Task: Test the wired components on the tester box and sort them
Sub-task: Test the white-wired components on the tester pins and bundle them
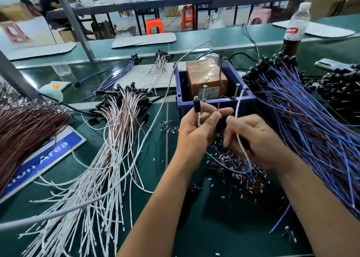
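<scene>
The left hand [196,128] pinches the black-capped component [197,106] upright, the right hand [251,140] pinches its white lead [238,108] pointing up at the screw contact [236,90] on the tester box [206,79], just beyond both hands, right nearer.

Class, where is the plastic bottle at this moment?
The plastic bottle stands upright at far right on the green bench, behind the blue-wired pile.

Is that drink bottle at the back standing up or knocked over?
Standing upright. The bottle sits on its base on the green bench with its neck pointing up; only a little dark liquid remains at the bottom.
</scene>
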Demonstrator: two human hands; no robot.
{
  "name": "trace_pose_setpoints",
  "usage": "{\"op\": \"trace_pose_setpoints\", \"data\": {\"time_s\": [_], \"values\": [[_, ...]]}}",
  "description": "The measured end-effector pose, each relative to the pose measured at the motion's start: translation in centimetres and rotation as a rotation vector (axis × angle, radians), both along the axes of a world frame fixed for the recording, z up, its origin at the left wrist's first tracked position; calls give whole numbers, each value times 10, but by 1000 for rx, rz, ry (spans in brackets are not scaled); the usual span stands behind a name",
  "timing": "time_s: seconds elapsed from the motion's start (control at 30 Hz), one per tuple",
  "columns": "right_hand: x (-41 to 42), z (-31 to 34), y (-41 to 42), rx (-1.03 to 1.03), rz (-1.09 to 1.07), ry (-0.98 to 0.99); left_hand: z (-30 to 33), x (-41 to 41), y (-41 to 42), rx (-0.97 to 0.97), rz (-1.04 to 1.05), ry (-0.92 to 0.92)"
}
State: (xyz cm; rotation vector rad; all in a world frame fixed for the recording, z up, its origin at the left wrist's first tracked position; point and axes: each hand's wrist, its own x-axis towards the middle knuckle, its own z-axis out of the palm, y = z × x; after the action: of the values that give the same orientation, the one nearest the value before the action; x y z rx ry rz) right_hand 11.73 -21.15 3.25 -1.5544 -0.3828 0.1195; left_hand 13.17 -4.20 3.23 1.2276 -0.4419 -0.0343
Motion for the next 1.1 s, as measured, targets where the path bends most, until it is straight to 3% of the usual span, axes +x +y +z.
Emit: {"op": "trace_pose_setpoints", "data": {"time_s": [0.1,0.23,0.33,0.5,0.8,0.93,1.1], "values": [[-4,-1,9,-173,50,25,1,-3,0,-68,-59,70],[-3,-2,10,-237,69,112,3,-1,4,-49,-55,138],[-3,-2,9,-132,84,100,2,0,4,-79,-44,211],[6,-2,4,201,-263,39,-2,5,2,-125,-74,299],[6,-1,5,111,-229,54,-5,6,4,-143,-194,244],[4,3,1,248,-213,8,-3,5,4,-102,-207,232],[4,3,11,280,-258,-37,4,4,8,-56,-210,206]]}}
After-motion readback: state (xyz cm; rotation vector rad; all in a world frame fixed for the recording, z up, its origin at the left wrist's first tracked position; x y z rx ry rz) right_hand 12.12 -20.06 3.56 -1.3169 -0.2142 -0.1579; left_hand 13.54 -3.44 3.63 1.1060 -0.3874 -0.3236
